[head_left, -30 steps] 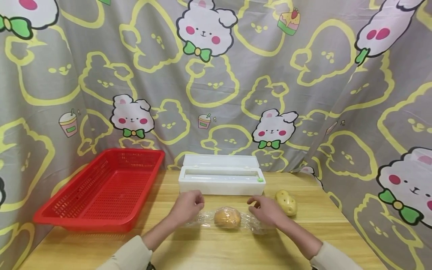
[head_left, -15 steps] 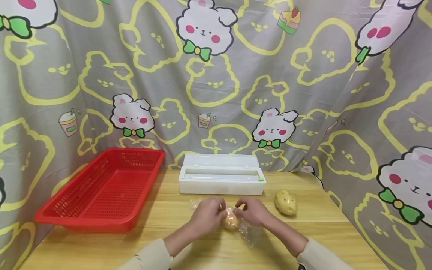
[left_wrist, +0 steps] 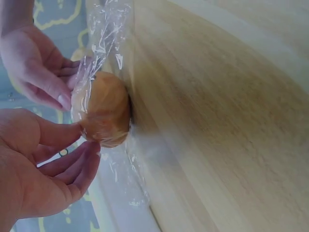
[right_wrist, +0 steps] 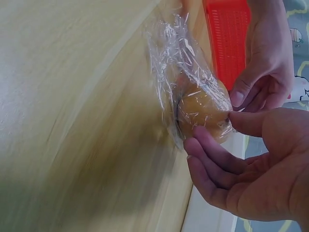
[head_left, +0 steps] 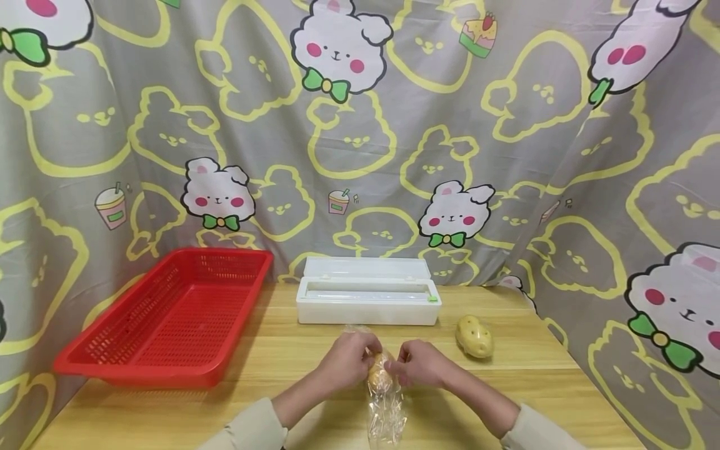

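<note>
A round orange-tan piece of food (head_left: 380, 376), smooth and loosely wrapped in clear cling film (head_left: 385, 420), rests on the table between my hands. My left hand (head_left: 346, 359) pinches its far left side through the film, thumb and fingertips at the surface. From the right, my right hand (head_left: 423, 364) pinches the wrapped food in the same way. One crinkled tail of film trails toward the front edge; in the left wrist view another short end of the cling film (left_wrist: 130, 186) lies on the far side. The food (right_wrist: 200, 108) is creased over with film in the right wrist view.
Behind the hands stands a white cling film dispenser (head_left: 368, 314), its lid raised. A potato (head_left: 475, 337) lies to the right on the wooden table (head_left: 540, 400). At the left is a red plastic basket (head_left: 140, 375). A patterned curtain (head_left: 360, 150) surrounds the table.
Both hands have come inward onto the wrapped food. It has been turned, so the film ends that stretched left and right now point toward the front and back.
</note>
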The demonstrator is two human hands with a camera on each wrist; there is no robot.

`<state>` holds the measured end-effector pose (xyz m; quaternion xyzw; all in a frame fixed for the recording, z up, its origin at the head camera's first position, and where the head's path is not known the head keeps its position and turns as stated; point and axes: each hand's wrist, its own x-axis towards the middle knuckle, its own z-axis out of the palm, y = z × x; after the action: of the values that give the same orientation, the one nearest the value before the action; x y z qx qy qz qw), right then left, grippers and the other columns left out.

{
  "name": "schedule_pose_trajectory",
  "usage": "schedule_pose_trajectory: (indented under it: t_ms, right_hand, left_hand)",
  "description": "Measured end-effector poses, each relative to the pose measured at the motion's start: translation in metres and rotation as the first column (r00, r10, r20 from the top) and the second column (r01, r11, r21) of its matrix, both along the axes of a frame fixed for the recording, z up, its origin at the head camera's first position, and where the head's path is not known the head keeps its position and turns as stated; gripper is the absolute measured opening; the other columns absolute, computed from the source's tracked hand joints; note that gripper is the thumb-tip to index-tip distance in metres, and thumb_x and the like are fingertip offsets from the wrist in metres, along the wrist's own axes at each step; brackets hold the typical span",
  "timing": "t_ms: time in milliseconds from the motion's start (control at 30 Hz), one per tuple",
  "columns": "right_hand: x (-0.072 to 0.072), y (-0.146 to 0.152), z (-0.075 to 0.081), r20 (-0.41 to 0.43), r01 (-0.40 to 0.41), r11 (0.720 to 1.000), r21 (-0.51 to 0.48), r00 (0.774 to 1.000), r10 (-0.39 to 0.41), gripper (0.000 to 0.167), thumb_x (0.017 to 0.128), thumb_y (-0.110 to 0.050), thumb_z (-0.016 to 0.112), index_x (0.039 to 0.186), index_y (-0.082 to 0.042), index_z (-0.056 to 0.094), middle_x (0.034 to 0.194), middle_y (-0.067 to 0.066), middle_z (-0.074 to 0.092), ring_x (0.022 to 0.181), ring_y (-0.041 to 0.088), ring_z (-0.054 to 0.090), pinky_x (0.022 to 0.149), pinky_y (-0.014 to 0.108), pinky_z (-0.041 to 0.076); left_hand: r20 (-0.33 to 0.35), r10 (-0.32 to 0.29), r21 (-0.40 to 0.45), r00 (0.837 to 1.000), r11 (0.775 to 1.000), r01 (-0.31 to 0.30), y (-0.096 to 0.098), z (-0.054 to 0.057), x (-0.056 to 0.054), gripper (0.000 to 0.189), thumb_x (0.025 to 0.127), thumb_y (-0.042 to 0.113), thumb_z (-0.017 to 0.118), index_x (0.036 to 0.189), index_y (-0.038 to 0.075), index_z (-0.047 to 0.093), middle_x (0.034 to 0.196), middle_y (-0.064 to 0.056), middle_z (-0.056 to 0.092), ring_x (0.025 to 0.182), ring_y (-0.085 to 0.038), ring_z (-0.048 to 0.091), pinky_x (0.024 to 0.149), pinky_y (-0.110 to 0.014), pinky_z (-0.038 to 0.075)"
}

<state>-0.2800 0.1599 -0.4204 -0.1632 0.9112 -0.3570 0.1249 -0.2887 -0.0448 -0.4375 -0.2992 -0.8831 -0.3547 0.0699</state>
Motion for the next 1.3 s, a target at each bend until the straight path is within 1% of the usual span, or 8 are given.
schedule_pose_trajectory:
  t_ms: [100, 267, 467, 567, 700, 933, 1133, 1300]
  right_hand:
    - [0.003, 0.003, 0.001, -0.025, 0.001, 1.0, 0.019, 1.0, -0.001, 0.033, 0.098, -0.036, 0.065, 0.084, -0.007, 0.058, 0.068, 0.006, 0.066, 0.057, 0.014, 0.055, 0.052, 0.029, 0.043]
    - [0.01, 0.007, 0.002, -0.217, -0.024, 0.998, 0.056, 0.976, 0.036, 0.014, 0.094, -0.019, 0.068, 0.088, -0.01, 0.059, 0.068, -0.003, 0.062, 0.058, 0.007, 0.053, 0.052, 0.026, 0.044]
    - [0.032, 0.007, -0.002, -0.415, -0.174, 0.977, 0.122, 0.886, 0.209, 0.035, 0.061, 0.015, 0.063, 0.084, -0.01, 0.06, 0.073, -0.003, 0.063, 0.068, 0.005, 0.056, 0.061, 0.022, 0.049]
    - [0.046, 0.002, -0.01, -0.452, -0.195, 0.959, 0.205, 0.85, 0.27, 0.046, 0.055, 0.018, 0.056, 0.087, -0.014, 0.059, 0.081, -0.003, 0.064, 0.076, 0.01, 0.06, 0.066, 0.024, 0.053]
    - [0.057, -0.004, -0.025, -0.451, -0.195, 0.936, 0.292, 0.835, 0.315, 0.058, 0.056, 0.017, 0.061, 0.101, -0.018, 0.057, 0.085, -0.003, 0.065, 0.079, 0.01, 0.063, 0.067, 0.027, 0.055]
    - [0.054, -0.008, -0.038, -0.479, -0.215, 0.923, 0.318, 0.804, 0.352, 0.06, 0.063, 0.012, 0.067, 0.112, -0.022, 0.061, 0.081, -0.008, 0.062, 0.073, 0.001, 0.055, 0.062, 0.022, 0.05]
    - [0.05, -0.01, -0.044, -0.61, -0.233, 0.911, 0.341, 0.682, 0.403, 0.027, 0.073, -0.001, 0.074, 0.092, -0.018, 0.066, 0.082, -0.008, 0.064, 0.072, 0.001, 0.054, 0.06, 0.017, 0.043]
    - [0.05, -0.01, -0.044, -0.709, -0.22, 0.925, 0.309, 0.596, 0.378, 0.024, 0.071, -0.001, 0.073, 0.087, -0.018, 0.07, 0.087, -0.007, 0.067, 0.077, 0.005, 0.057, 0.065, 0.019, 0.046]
  left_hand:
    - [-0.018, 0.034, -0.021, 0.999, 0.999, -0.035, -0.002, 0.001, 0.003, 0.022, 0.083, -0.006, 0.069, 0.102, 0.005, 0.074, 0.101, -0.007, 0.075, 0.084, -0.017, 0.069, 0.072, -0.024, 0.055]
    - [-0.096, 0.079, -0.068, 0.992, 0.994, -0.086, -0.009, 0.01, 0.014, 0.015, 0.084, 0.004, 0.075, 0.097, 0.009, 0.071, 0.099, -0.003, 0.075, 0.091, -0.021, 0.069, 0.078, -0.033, 0.056]
    - [-0.085, -0.065, -0.24, 0.994, 0.97, 0.043, -0.014, 0.016, 0.046, 0.016, 0.075, 0.002, 0.077, 0.084, 0.013, 0.07, 0.083, 0.005, 0.071, 0.079, -0.007, 0.065, 0.074, -0.021, 0.054]
    - [-0.074, -0.121, -0.339, 0.99, 0.936, 0.089, -0.015, 0.011, 0.06, 0.022, 0.071, 0.006, 0.079, 0.09, 0.014, 0.07, 0.084, 0.008, 0.07, 0.075, -0.002, 0.061, 0.068, -0.017, 0.051]
    - [-0.041, -0.147, -0.414, 0.988, 0.903, 0.117, -0.012, 0.002, 0.068, 0.03, 0.07, 0.01, 0.082, 0.096, 0.016, 0.07, 0.086, 0.01, 0.069, 0.074, 0.0, 0.061, 0.065, -0.014, 0.049]
    - [0.027, -0.15, -0.424, 0.988, 0.894, 0.147, -0.006, -0.013, 0.065, 0.032, 0.072, 0.011, 0.085, 0.101, 0.016, 0.073, 0.087, 0.011, 0.067, 0.076, 0.003, 0.058, 0.066, -0.015, 0.048]
    - [-0.137, -0.21, -0.371, 0.968, 0.917, 0.146, -0.01, -0.02, 0.061, 0.021, 0.072, 0.011, 0.083, 0.09, 0.019, 0.074, 0.085, 0.012, 0.067, 0.074, 0.003, 0.056, 0.064, -0.012, 0.044]
    - [-0.285, -0.203, -0.316, 0.937, 0.942, 0.108, -0.012, -0.019, 0.06, 0.014, 0.075, 0.013, 0.082, 0.085, 0.021, 0.075, 0.086, 0.011, 0.065, 0.076, 0.0, 0.055, 0.068, -0.014, 0.044]
